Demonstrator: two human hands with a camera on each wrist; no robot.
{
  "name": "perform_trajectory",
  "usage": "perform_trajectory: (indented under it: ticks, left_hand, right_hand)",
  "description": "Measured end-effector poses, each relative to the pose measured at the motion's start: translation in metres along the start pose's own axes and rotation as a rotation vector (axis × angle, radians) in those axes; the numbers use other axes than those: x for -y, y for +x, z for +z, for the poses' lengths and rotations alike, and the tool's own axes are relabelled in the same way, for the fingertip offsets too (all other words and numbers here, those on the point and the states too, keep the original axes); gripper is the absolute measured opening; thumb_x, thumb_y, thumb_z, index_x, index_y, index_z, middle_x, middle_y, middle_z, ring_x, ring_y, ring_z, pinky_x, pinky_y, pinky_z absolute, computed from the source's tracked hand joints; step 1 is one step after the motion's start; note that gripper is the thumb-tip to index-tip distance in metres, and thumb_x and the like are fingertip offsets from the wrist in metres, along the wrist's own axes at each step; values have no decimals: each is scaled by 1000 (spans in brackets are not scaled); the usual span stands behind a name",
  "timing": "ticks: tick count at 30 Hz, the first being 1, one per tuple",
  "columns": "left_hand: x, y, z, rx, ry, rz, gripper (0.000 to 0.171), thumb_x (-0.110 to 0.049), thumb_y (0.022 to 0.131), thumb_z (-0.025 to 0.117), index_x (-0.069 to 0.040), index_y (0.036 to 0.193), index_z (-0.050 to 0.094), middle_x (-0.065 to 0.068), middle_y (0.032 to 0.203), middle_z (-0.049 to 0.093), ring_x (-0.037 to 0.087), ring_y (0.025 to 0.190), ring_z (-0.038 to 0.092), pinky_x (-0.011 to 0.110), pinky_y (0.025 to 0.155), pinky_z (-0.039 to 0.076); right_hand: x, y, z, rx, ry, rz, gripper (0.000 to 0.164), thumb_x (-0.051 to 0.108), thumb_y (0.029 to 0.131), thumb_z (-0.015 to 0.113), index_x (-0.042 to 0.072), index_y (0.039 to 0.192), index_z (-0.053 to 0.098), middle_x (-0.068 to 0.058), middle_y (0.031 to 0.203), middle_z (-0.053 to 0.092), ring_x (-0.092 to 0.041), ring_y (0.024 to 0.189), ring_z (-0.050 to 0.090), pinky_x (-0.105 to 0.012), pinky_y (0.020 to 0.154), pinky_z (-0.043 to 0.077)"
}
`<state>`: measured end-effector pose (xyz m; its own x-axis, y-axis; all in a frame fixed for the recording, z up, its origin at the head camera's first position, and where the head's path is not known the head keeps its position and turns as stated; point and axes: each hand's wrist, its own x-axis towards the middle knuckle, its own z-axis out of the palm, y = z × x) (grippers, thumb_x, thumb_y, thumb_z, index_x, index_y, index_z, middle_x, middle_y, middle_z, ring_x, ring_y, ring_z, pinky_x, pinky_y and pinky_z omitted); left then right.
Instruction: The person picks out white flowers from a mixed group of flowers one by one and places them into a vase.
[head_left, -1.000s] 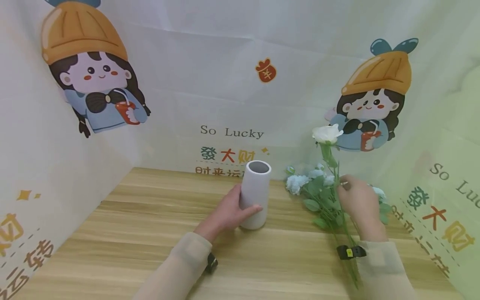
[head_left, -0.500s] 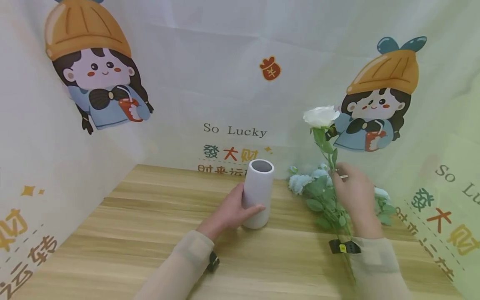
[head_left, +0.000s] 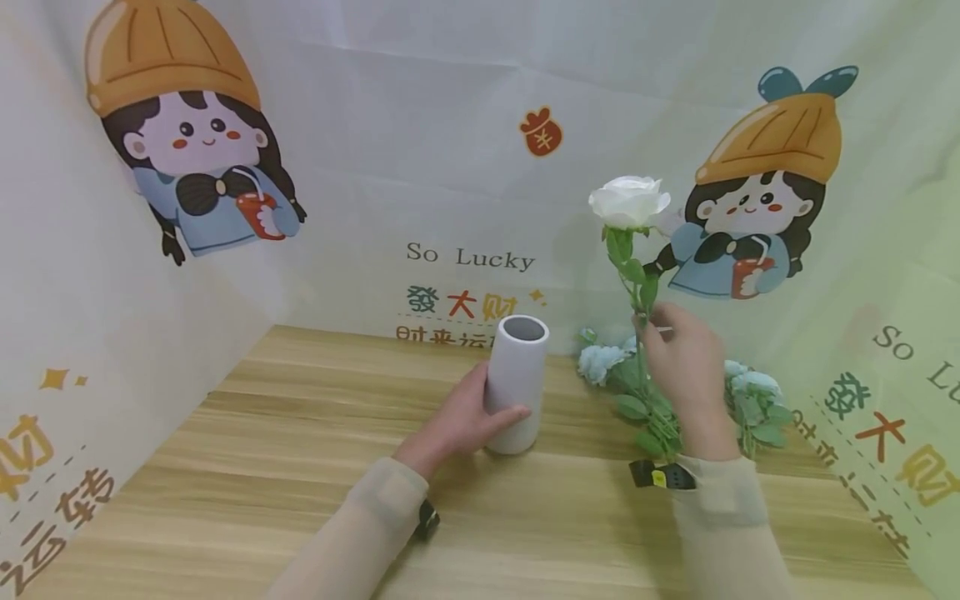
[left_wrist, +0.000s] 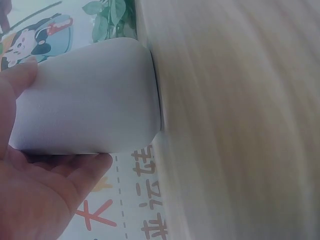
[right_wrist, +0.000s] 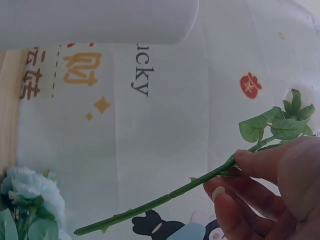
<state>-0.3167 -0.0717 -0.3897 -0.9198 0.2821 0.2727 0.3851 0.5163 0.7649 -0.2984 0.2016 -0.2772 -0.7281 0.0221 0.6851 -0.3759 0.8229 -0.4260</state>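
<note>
A white vase (head_left: 517, 375) stands upright on the wooden table, its round mouth facing up. My left hand (head_left: 467, 414) grips it around the side, thumb across the front; the left wrist view shows the vase's base (left_wrist: 150, 100) on the tabletop. Off to the right of the vase, my right hand (head_left: 686, 362) pinches the green stem of a white rose (head_left: 628, 202), bloom up. In the right wrist view the stem (right_wrist: 165, 199) runs bare and thorny past the fingertips, its cut end free. Behind that hand, pale blue flowers (head_left: 602, 364) with green leaves lie on the table.
The wooden table (head_left: 300, 467) meets printed cloth walls (head_left: 360, 167) at the back and both sides. More blue blooms (head_left: 756, 390) lie right of the right hand, close to the right wall.
My right hand has lifted the white rose up and to the left, drawing its stem clear of the blue flowers. The left hand and the vase have stayed in place.
</note>
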Motion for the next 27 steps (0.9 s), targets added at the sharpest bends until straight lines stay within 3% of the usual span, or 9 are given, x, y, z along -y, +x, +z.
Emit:
perform_trajectory:
  ticks: [12,20,27]
  left_hand:
    - [0,1,0,9,12,6,81,-45,85,78,-5,143,37,10,128,53,21,112,53,47,98,47]
    - [0,2,0,7,10,-3,80,-44,85,78,-6,142,37,10,128,53,21,112,53,47,98,47]
    - [0,2,-1,12,15,-21,82,-45,84,78,-6,143,37,10,129,52,21,113,52,47,98,47]
  right_hand:
    - [19,8,12,-77,85,-29,17,20,98,63,6,102,72,-11,92,73,-27,79,68,-50,65,56]
    - [34,10,18,-207,182,-134,15,18,96,69,5,104,72,-10,87,73,-22,71,68,-46,59,59]
    - [47,7,17,-364,377,-244,11,5,94,69,1,103,71,-7,89,74,-15,68,66,-18,63,56]
